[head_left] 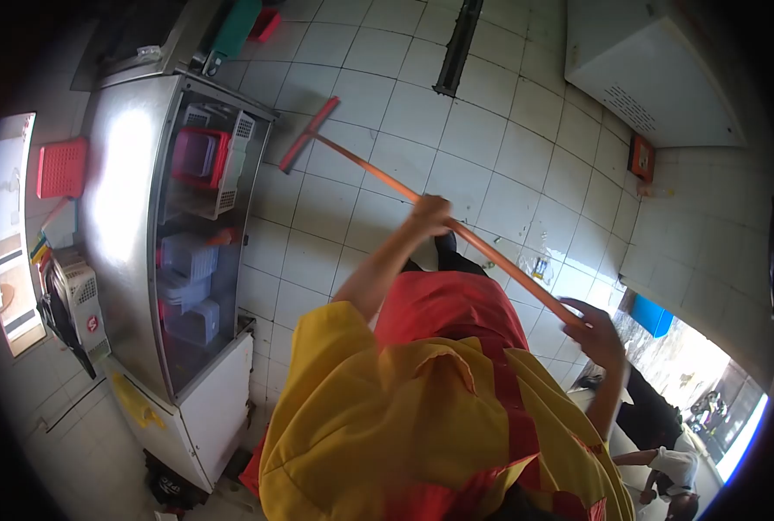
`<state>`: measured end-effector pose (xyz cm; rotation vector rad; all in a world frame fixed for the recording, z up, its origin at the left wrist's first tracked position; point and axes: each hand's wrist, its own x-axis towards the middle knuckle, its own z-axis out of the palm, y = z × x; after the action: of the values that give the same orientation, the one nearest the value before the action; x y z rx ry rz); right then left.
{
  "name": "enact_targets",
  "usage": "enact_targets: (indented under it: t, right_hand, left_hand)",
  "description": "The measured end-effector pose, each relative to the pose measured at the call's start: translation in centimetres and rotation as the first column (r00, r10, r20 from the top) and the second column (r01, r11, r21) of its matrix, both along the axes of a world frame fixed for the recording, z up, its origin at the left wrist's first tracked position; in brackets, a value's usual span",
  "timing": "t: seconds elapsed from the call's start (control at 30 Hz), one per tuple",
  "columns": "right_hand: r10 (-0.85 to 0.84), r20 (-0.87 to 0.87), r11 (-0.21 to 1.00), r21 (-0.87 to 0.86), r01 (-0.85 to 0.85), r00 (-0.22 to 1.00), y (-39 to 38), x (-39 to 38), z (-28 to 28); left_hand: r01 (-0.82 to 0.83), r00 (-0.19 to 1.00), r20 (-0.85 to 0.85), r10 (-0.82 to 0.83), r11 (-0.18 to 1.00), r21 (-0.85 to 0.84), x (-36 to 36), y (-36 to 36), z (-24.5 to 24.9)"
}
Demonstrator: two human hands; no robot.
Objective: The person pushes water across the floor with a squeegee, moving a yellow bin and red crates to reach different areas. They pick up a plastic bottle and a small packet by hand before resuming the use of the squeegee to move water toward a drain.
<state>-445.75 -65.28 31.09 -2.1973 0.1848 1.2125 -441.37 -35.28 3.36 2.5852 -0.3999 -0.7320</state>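
Observation:
A floor squeegee [376, 174] with a long orange handle and a red head slants across the view. Its head rests on the white tiles at the upper left. Around the middle of the handle my left hand [430, 215] is closed. At the handle's upper end, my right hand [597, 334] grips it, its fingers somewhat blurred. Below the handle show my red apron and yellow shirt. Small scraps of litter [539, 265] lie on the wet-looking tiles beside the handle.
A metal cabinet [126, 174] with baskets and plastic containers stands at the left. A narrow floor drain [458, 48] runs at the top. White equipment [643, 69] fills the upper right, with a blue container [652, 316] below. Another person [672, 469] is at the lower right.

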Motion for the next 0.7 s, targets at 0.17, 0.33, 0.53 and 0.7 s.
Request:
enact_targets:
  t: [0.17, 0.33, 0.53, 0.7]
  right_hand:
    - [0.271, 0.314, 0.942, 0.110, -0.318, 0.910, 9.7, -3.0, -8.0]
    - [0.456, 0.291, 0.879, -0.297, -0.373, 0.841, -0.1, -5.6, -4.3]
    - [-0.268, 0.086, 0.841, -0.465, 0.276, 0.960, -2.3, -9.3, 14.5]
    - [0.073, 0.401, 0.895, -0.431, 0.117, 0.913, -11.6, -16.5, 17.6]
  left_hand:
    - [-0.034, 0.999, 0.009, 0.033, 0.992, 0.122, -3.4, 12.5, -6.9]
    - [-0.005, 0.999, 0.040, 0.007, 0.999, -0.045, -4.2, 0.2, -4.9]
    - [0.147, 0.988, 0.025, -0.154, 0.868, -0.474, -7.0, -18.0, 5.8]
    - [0.208, 0.977, 0.092, -0.191, 0.779, -0.591, -10.9, -19.8, 8.6]
